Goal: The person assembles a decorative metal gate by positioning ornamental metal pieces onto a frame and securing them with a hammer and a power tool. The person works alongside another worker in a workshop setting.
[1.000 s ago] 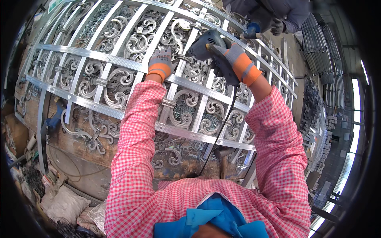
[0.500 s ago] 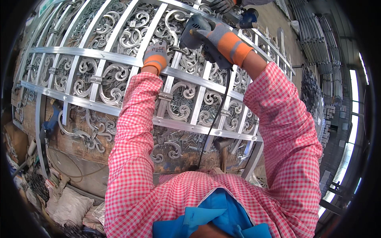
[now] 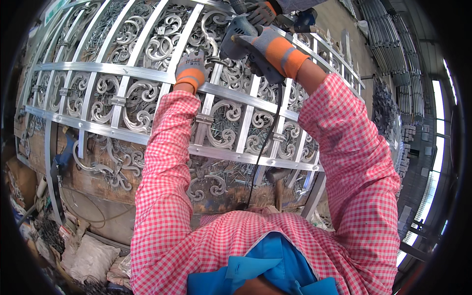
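Both gloved hands sit higher on the silver scrollwork grille (image 3: 147, 73) than a second ago, reaching further up its bars. The right hand (image 3: 268, 44) stays clamped around the grey power drill (image 3: 241, 42), its black cord (image 3: 268, 142) trailing down over the metalwork, while the left hand (image 3: 191, 66) presses flat against a vertical bar just left of the drill. At the top edge, another person's gloved hand (image 3: 260, 12) has come in close beside the tool.

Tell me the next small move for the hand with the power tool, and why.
Probably ease the power tool down onto the metal grille: the right hand grips it just over a bar, the left hand already braces the frame beside it.
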Motion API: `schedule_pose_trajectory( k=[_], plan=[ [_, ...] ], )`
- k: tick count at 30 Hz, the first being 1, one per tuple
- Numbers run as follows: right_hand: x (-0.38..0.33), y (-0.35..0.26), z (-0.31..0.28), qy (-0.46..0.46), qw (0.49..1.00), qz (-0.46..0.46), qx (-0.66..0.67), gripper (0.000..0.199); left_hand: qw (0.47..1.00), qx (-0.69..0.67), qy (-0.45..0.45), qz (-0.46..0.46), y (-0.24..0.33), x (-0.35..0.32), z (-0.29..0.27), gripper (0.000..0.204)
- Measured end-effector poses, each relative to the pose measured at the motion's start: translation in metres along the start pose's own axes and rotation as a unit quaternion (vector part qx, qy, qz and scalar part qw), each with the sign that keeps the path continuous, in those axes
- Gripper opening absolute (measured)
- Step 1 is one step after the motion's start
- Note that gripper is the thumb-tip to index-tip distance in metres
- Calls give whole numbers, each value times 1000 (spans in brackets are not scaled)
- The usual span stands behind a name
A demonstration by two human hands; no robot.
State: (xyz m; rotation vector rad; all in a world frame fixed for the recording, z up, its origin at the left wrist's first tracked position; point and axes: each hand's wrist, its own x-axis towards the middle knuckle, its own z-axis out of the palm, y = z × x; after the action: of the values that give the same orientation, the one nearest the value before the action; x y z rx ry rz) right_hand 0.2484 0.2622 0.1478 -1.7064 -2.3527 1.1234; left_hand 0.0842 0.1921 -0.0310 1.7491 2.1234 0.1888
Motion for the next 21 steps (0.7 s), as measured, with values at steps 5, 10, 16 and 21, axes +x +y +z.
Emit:
schedule_pose_trajectory(
  k=[5,10,16,21],
  plan=[
    [-5,-11,-1,-25,1000,-10,-8,69,999,14,-33,-4,-3,3,-2,69],
    [-8,-11,4,-11,999,8,42,66,1000,-7,-17,-9,-4,1,-2,67],
    [1,3,5,13,993,-94,-65,62,997,12,-77,-22,-1,3,-10,72],
    [-2,7,1,-10,997,-77,2,54,997,4,-80,-19,3,1,-12,72]
  ],
)
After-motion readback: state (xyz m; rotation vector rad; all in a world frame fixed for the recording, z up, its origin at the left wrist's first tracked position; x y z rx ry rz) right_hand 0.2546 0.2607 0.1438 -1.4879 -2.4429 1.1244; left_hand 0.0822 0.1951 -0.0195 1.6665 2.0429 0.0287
